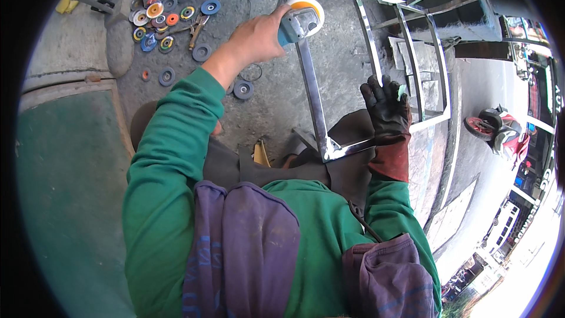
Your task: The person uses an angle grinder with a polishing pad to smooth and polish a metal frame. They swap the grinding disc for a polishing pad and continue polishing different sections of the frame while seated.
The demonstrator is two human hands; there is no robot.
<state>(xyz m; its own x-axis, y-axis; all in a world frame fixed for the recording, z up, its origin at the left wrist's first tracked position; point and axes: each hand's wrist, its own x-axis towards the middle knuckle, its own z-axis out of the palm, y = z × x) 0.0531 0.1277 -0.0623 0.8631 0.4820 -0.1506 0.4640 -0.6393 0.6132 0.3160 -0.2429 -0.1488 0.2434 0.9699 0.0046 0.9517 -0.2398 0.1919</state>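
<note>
My bare left hand (259,36) is wrapped round the teal body of an angle grinder (301,23). Its grey metal head and round white-and-yellow disc (316,7) are over the far left corner of a welded metal frame (312,85). I cannot tell whether the disc touches the metal. My right hand (385,106), in a dark work glove with a red cuff, is closed over the frame's near side, where one inner bar meets the near rail. The glove hides that joint. The frame's near left corner, bright and shiny, lies close to my lap.
Several grinding discs (167,76) are scattered on the grey floor at the far left, beside a clamp-like tool (198,32). A green panel (70,200) is on my left. More metal bars (465,3) extend at the far right. A parked motorcycle (500,132) stands on the street at right.
</note>
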